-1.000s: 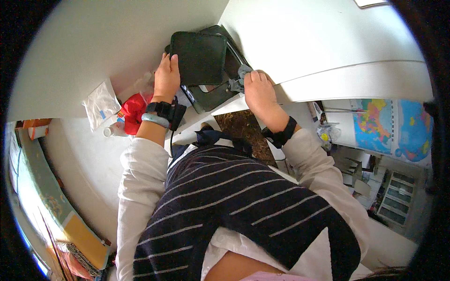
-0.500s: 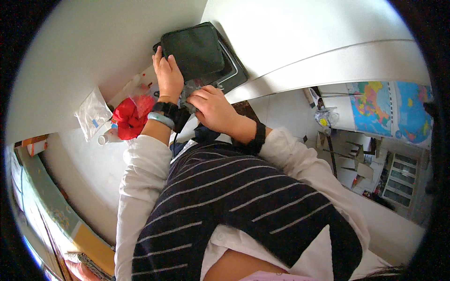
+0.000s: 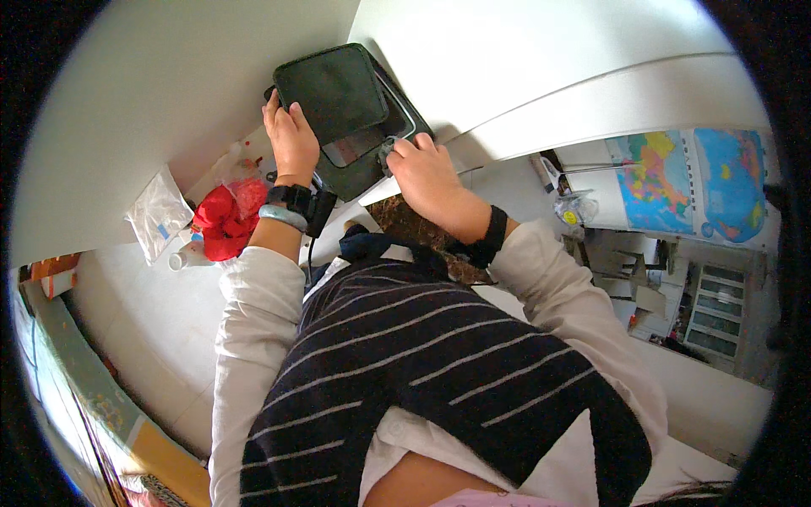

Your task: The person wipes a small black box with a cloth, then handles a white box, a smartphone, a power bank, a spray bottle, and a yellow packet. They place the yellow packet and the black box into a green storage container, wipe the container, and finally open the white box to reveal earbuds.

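Note:
A black rectangular bin (image 3: pixel 355 182) stands in the corner between two white walls, its black lid (image 3: pixel 329 93) tilted up. My left hand (image 3: pixel 291 145) grips the lid's left edge, fingers around the side and thumb on the face. Over the bin's right side, my right hand (image 3: pixel 427 176) is closed on a crumpled grey piece (image 3: pixel 389 155), perhaps thin plastic; its exact kind is unclear. A pale metal rod (image 3: pixel 397 101) runs along the bin's right edge. Something flat and greyish shows inside, below the lid.
Left of the bin lie a red bag (image 3: pixel 221 221), a clear plastic bag (image 3: pixel 159 215) and a white cup-like container (image 3: pixel 187 256). A brown patterned mat (image 3: pixel 405 224) is near my feet. Wall maps (image 3: pixel 663 182) and a white rack (image 3: pixel 716 313) are at the right.
My right hand has moved right and slightly up, away from my left wrist, carrying the grey piece. More of the bin's inside shows. My left hand stays on the lid.

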Tool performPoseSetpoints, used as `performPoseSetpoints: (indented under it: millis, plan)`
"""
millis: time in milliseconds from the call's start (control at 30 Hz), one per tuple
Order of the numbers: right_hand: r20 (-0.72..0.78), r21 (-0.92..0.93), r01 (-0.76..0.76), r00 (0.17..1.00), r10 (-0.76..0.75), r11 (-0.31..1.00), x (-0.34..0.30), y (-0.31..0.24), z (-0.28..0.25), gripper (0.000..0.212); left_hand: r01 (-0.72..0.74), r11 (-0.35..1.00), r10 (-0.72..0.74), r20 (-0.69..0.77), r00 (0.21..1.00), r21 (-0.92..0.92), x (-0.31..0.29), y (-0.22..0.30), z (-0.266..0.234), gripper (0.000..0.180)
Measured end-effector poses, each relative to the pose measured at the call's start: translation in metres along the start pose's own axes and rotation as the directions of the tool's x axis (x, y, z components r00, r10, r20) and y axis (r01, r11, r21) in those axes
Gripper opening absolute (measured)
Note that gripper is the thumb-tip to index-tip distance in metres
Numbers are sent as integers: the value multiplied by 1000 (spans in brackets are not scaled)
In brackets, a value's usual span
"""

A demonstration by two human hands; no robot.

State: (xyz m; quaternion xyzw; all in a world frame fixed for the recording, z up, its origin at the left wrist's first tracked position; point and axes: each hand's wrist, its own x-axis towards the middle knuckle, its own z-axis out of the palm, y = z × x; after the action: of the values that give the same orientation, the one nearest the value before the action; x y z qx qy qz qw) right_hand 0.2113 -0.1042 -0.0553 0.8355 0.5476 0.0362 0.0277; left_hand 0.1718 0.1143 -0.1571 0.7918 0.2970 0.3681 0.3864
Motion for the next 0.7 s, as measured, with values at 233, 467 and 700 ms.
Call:
performPoseSetpoints:
  millis: [233, 467, 700]
  plan:
    - [42, -120, -233, 970, 240, 965, 2, 9, 6, 15, 30, 999, -30, -11, 999, -45, -4, -1, 3, 38]
    - [-142, 570, -199, 932, 334, 797, -13, -20, 18, 25, 15, 997, -18, -44, 999, -73, 1, -1, 6, 37]
    - [-166, 664, -92, 949, 267, 742, -21, 10, 26, 27, 238, 868, -228, 78, 971, -437, -19, 7, -68, 35]
